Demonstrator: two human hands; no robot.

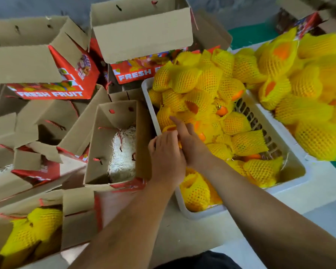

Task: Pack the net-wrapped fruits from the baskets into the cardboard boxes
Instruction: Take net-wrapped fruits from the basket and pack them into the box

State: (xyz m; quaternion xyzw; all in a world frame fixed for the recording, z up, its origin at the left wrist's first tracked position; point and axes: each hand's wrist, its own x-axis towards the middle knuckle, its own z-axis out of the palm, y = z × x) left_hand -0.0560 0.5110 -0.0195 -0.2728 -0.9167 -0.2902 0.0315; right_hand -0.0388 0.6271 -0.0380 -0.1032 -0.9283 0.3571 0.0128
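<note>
At the near left edge of the white basket [184,208], left hand [166,156] and right hand [190,140] together grip one net-wrapped fruit [170,129]. Its foam net looks soft and slippery; cup the fruit's body. Left, the padded box [97,152] waits.

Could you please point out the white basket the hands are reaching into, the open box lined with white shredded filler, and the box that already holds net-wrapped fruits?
white basket [149,105]: head view, on its bare left rim.
open box with filler [97,144]: head view, on its inner left wall.
box holding fruits [76,228]: head view, on its right cardboard flap.
</note>
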